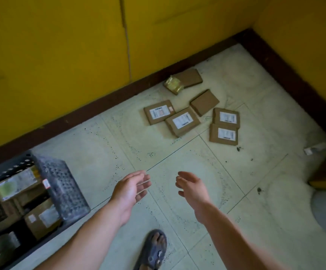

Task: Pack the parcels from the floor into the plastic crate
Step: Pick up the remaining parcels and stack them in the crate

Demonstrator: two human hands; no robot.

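While neither hand carries anything, I hold my left hand [132, 189] and right hand [192, 189] out over the tiled floor [177, 152]. The palms face each other and the fingers are loose and parted, which I read as the start of a two-handed pickup.

The loose parcels lie well ahead of both hands, far and to the right, scattered close to the dark skirting board [99, 102]. Two labelled parcels meet at a corner, the left one [159, 112] and the middle one [182, 121]. A right-hand pair lies edge to edge, the far packet [226, 117] touching the near packet [224, 134]. That should let me take the pair as one stack. A plain brown parcel [204, 102] sits just beyond them. Farthest off, a yellow-wrapped parcel [173, 85] rests against another brown packet [189, 77].

The plastic crate [64, 184] stands near left against the skirting and already holds several parcels, among them a labelled box [43, 217]. Its place beside my left arm keeps each carry short. My sandalled foot [154, 248] is planted between my forearms, pointing toward the pile.
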